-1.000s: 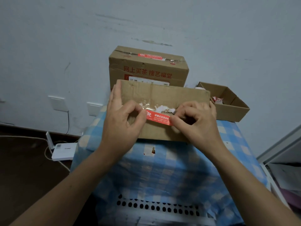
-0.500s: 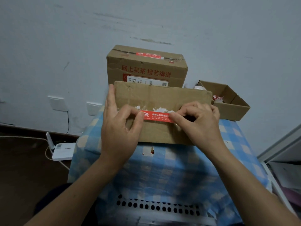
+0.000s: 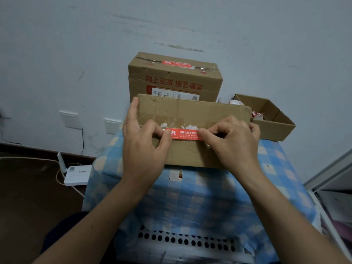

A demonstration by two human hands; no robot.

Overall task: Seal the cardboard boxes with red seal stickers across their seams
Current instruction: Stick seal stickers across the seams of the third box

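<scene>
Red sticker (image 3: 183, 133) lay over the seam on top of the near box (image 3: 192, 115), its ends pinched by the left hand (image 3: 144, 145) and right hand (image 3: 232, 141), and it probably needed pulling taut and level before being pressed down from the middle outward.

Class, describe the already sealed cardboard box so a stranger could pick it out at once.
Start at the blue-and-white checked cloth. At its far edge stands the tall brown cardboard box. Unlike the flat brown cardboard box in front and the open cardboard box beside it, it bears large red characters.
</scene>
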